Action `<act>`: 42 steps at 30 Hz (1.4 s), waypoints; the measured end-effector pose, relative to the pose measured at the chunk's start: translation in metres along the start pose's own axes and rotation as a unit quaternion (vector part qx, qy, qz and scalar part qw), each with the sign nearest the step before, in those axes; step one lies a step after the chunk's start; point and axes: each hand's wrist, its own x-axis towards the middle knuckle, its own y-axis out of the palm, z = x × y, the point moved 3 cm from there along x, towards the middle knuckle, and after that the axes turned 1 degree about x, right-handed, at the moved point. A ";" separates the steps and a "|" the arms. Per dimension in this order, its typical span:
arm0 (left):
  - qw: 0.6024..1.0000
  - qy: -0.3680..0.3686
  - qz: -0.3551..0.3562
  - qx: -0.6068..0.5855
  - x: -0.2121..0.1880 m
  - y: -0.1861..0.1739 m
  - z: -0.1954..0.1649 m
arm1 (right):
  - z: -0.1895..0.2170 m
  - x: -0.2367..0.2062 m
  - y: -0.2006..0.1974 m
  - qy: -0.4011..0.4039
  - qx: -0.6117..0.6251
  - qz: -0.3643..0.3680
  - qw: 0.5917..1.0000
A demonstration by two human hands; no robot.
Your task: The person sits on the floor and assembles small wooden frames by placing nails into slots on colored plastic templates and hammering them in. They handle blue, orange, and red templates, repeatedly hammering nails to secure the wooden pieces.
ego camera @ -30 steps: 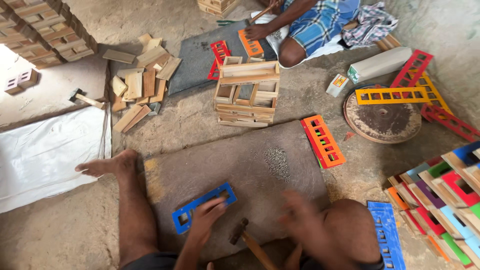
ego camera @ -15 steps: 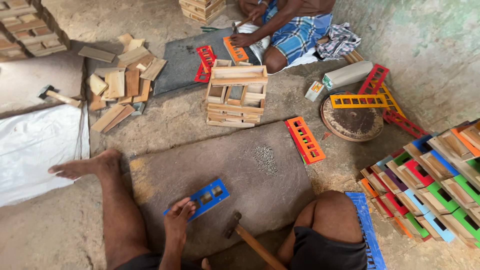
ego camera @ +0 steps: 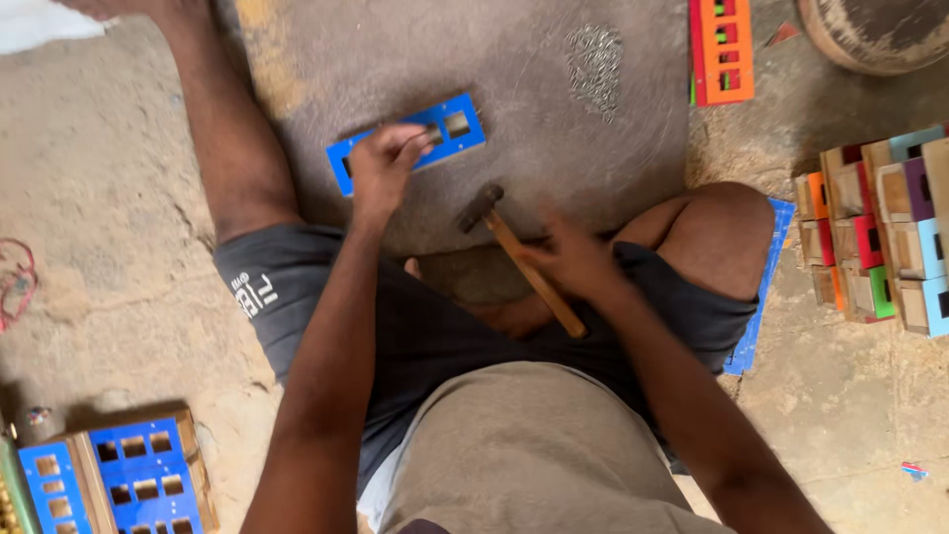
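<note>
left hand: mine, arm stretched forward from lower left, wrist bent down, fingers pinched together over the flat blue rectangular wooden panel with square cut-outs. Looks like I pinch something tiny at a cut-out, too small to tell what.
blue panel: lying flat on the grey worn mat, tilted, right end higher in view, just in front of my left thigh.
right hand: mine, forearm coming up from lower right, fingers clenched round the handle, hand a bit blurred.
hammer: small, dark metal head, light wooden handle; gripped mid-handle, head pointing up-left, hovering near the panel's right end, apart from it.
legs: left leg stretched forward along the mat's left edge, right knee bent and raised at right.
nails: small pile of thin metal bits on the mat, beyond the hammer, well apart from both hands.
orange slotted wooden panel: at the mat's top right edge.
stack of wooden boxes with coloured faces: on the floor at right, beyond my knee.
blue-fronted wooden box: bottom left on the floor.
</note>
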 end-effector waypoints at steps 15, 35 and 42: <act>0.950 0.147 0.088 0.260 0.018 0.034 0.005 | 0.017 -0.012 0.005 -0.020 0.114 -0.008 0.993; 0.935 0.169 0.087 0.300 0.016 0.031 0.005 | 0.057 -0.029 -0.067 -0.249 0.303 -0.178 0.902; 0.934 0.171 0.079 0.304 0.020 0.034 0.008 | 0.030 0.024 -0.026 -0.195 -0.142 -0.126 0.962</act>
